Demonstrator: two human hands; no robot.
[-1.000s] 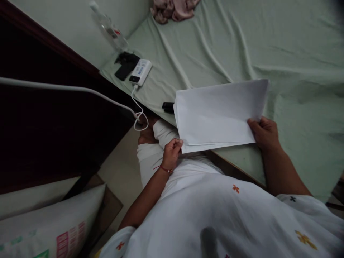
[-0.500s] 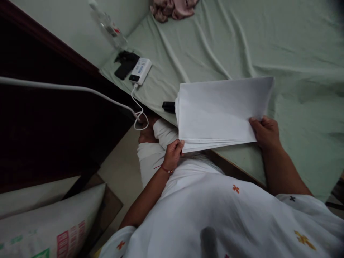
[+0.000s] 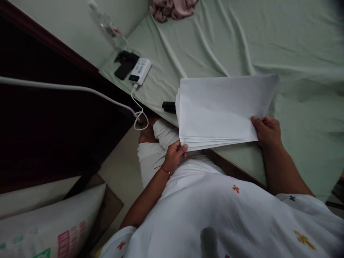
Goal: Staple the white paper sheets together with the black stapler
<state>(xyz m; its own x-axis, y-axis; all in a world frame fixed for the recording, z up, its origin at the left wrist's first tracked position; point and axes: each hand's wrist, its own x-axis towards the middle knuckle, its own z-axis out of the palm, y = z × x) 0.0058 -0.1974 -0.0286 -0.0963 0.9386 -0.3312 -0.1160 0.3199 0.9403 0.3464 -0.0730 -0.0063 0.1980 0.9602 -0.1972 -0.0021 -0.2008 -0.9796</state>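
Observation:
A stack of white paper sheets [image 3: 223,107] is held over the edge of the bed, its near and left edges slightly fanned. My left hand [image 3: 175,154] pinches the near left corner, thumb on top and the other fingers partly hidden below. At the right end, my right hand [image 3: 266,129] is closed on the near right part of the stack, with its thumb on the top sheet. Toward the far right corner the paper bends upward. The top sheet looks blank.
A green sheet [image 3: 295,107] covers the bed. On it lie a white power bank [image 3: 140,71] with a looped white cable [image 3: 141,120], a black object [image 3: 168,106], a clear bottle [image 3: 114,34] and a pink cloth [image 3: 174,9]. A printed sack [image 3: 53,218] stands lower left.
The left thumb has shifted slightly right over the stack's corner. My right hand and the paper's right end have moved a little to the right, and the far edge has risen slightly.

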